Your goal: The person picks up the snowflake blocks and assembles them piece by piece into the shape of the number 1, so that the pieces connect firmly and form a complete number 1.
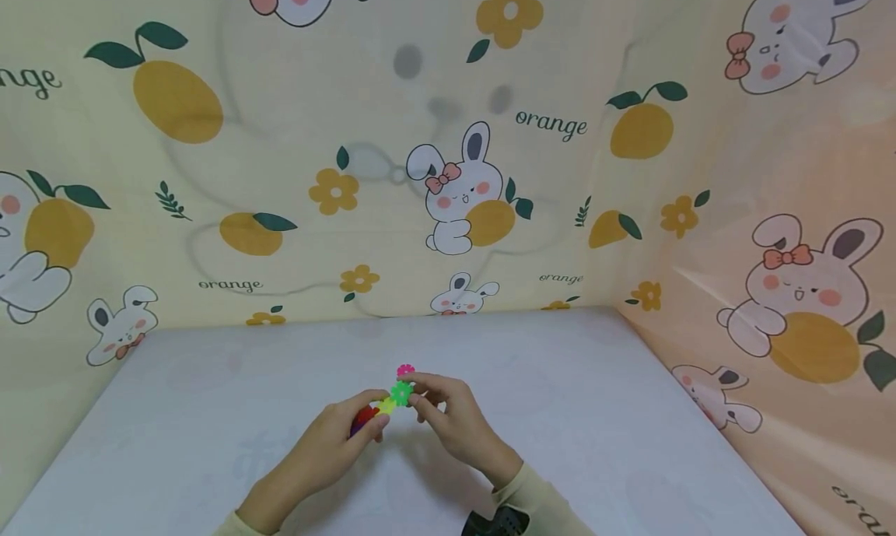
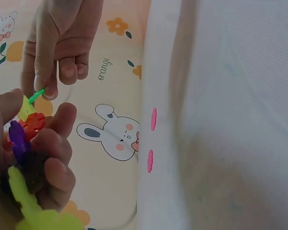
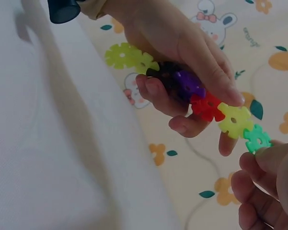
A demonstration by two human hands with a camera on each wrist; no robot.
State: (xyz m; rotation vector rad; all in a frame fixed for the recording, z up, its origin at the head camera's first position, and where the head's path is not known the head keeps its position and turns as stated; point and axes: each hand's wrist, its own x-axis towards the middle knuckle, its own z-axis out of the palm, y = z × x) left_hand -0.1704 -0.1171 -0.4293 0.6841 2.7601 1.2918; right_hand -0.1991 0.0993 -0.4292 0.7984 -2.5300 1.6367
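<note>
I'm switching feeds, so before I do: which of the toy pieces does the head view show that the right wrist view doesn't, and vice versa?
Only the head view: a pink piece, seen just beyond the green one.
Only the right wrist view: the chain's other end, with a black piece and two lime pieces.
Both: the purple, red, yellow and green pieces, the left hand holding the chain and the right hand pinching the green piece.

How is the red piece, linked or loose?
It looks linked: in the right wrist view, the red piece meets a purple piece on one side and a yellow piece on the other.
</note>
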